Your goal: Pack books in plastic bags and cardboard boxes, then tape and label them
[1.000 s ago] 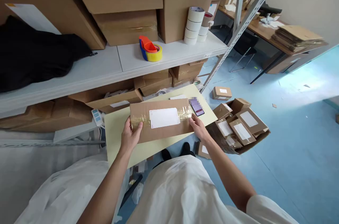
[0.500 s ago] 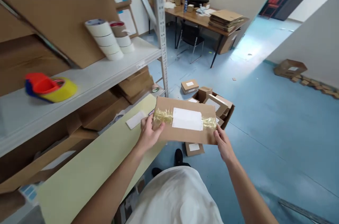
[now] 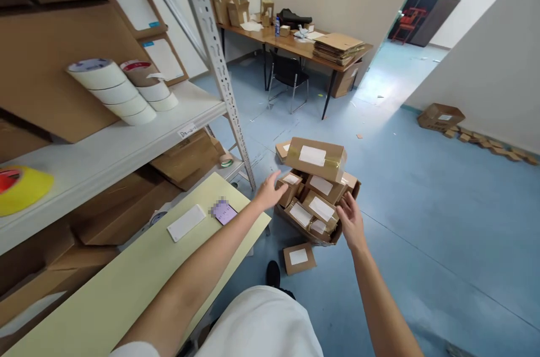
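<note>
A taped cardboard box point(image 3: 295, 161) with a white label is over the far side of a large open carton point(image 3: 356, 191), apart from both hands. Whether it rests on the boxes below or is still in the air, I cannot tell. Several smaller labelled boxes point(image 3: 323, 208) fill the carton. My left hand point(image 3: 270, 191) is open, fingers stretched toward the carton's left side. On the carton's right side, my right hand point(image 3: 351, 222) hangs open with its fingers loosely bent and nothing in them.
A yellow-topped table point(image 3: 139, 267) at my left bears a white slab point(image 3: 186, 223) and a phone point(image 3: 224, 212). Above it, a metal shelf point(image 3: 185, 115) carries tape rolls point(image 3: 122, 101). One labelled box point(image 3: 299, 258) lies on the floor near my foot. Behind stand a chair point(image 3: 289, 73) and a desk point(image 3: 304, 48).
Both hands have let go of the taped box, which has moved away from me to above the carton. My view has swung to the right.
</note>
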The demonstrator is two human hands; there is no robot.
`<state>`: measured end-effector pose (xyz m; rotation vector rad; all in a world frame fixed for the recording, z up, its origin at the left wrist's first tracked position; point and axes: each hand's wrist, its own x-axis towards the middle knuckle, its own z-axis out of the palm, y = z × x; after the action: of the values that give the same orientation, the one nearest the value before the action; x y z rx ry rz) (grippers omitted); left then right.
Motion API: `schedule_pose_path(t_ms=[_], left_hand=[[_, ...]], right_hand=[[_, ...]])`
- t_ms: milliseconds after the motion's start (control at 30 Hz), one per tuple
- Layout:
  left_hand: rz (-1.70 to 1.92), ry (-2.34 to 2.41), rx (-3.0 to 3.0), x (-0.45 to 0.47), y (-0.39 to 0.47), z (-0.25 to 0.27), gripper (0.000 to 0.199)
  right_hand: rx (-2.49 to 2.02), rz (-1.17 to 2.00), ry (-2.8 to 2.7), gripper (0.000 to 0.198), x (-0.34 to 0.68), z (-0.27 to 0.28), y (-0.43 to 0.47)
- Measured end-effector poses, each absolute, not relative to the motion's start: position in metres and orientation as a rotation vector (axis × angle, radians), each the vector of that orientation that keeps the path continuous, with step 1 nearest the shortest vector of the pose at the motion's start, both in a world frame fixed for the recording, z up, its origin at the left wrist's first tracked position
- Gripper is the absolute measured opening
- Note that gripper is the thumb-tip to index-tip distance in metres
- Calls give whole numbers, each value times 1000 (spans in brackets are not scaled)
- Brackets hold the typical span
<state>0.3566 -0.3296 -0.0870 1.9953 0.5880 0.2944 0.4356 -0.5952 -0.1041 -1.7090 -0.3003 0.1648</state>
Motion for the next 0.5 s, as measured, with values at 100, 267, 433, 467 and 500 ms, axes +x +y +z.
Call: schedule_pose_path(t_ms=[100, 267, 433, 467, 500], left_hand=[[240, 577, 1902, 276, -351, -95, 46], [231, 862, 1682, 122, -382, -84, 36], [622, 1347, 1499, -14, -400, -73, 34], [706, 1422, 1475, -38, -406, -72, 33], [780, 1490, 1451, -60, -413, -72, 33]], right_hand=[[-1710, 357, -208, 65, 398, -127, -594], [-1687, 622, -353, 56, 337, -154, -560], [-1621, 912, -862, 48, 267, -139, -486], [-1606, 941, -947, 48, 251, -134, -471], [-1591, 970, -1025, 47, 233, -129, -458]])
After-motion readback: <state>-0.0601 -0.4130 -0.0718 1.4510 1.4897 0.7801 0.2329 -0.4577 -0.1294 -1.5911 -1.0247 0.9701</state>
